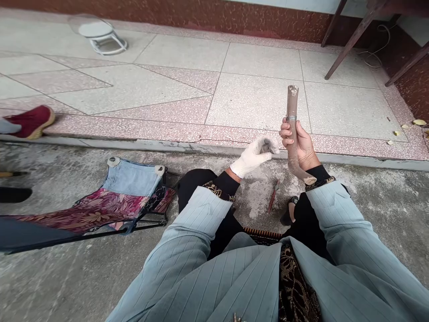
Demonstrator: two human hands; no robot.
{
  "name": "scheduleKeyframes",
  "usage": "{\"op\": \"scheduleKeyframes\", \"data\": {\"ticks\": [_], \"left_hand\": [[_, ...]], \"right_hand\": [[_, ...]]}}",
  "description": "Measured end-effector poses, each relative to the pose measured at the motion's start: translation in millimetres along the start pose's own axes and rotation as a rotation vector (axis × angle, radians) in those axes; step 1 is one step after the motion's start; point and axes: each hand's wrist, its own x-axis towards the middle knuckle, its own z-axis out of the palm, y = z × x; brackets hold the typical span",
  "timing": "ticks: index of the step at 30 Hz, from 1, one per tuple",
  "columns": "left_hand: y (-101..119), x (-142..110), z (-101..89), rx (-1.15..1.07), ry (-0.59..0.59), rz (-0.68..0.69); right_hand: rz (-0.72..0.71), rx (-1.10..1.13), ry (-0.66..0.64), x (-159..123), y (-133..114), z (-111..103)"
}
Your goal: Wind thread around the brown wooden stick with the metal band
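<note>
My right hand (304, 144), bare, is closed around a short bent branch (292, 105) with cut ends. The branch stands nearly upright, and its lower end bends off toward my right wrist. Grey wire (291, 118) is wound round it just above my fingers. My left hand (256, 154) wears a white glove with a greyed palm. Its fingers are loosely curled and apart from the thumb, with nothing visible between them. It is a little left of the branch, not touching it. A thin red tool (274, 195) lies on the ground below, between my knees.
A folding chair (110, 203) with patterned cloth stands on the concrete at left. Beyond the raised tiled step (256, 105) are a white stool (103, 36) and a wooden table's legs (350, 42). Another person's red shoe (31, 121) rests at the step's edge.
</note>
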Motion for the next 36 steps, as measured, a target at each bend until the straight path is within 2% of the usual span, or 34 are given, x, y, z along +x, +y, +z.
{"op": "scheduleKeyframes", "data": {"ticks": [5, 8, 12, 17, 23, 25, 29, 31, 36], "left_hand": [[-1.6, 0.6, -10.2, 0.719, 0.054, 0.190], [-3.7, 0.5, -14.4, 0.876, 0.055, 0.239], [-2.9, -3.0, -18.7, 0.858, 0.131, 0.201], [4.1, -6.9, -25.2, 0.857, 0.223, 0.188], [12.2, -2.6, -33.6, 0.888, 0.361, 0.042], [14.8, 0.2, -36.8, 0.871, 0.325, -0.038], [22.8, 4.9, -42.9, 0.744, 0.016, -0.189], [27.5, 5.8, -43.8, 0.693, -0.033, -0.138], [32.9, 4.9, -37.5, 0.633, 0.224, 0.108]], "right_hand": [[0.006, -0.010, -0.064, 0.2, 0.7, 3.5], [0.023, 0.042, -0.085, 0.8, 2.0, 3.7], [0.054, 0.115, -0.013, 0.0, 1.8, 5.1], [0.106, 0.095, 0.065, -0.9, 2.8, 8.4], [0.108, 0.074, -0.010, -0.2, 5.7, 9.8], [0.095, 0.038, -0.035, -0.3, 4.7, 9.3], [0.071, -0.035, -0.027, -1.3, 0.5, 7.5], [0.060, -0.059, -0.028, -1.8, -1.2, 6.6], [0.068, -0.076, 0.003, -1.6, -1.4, 5.9]]}}
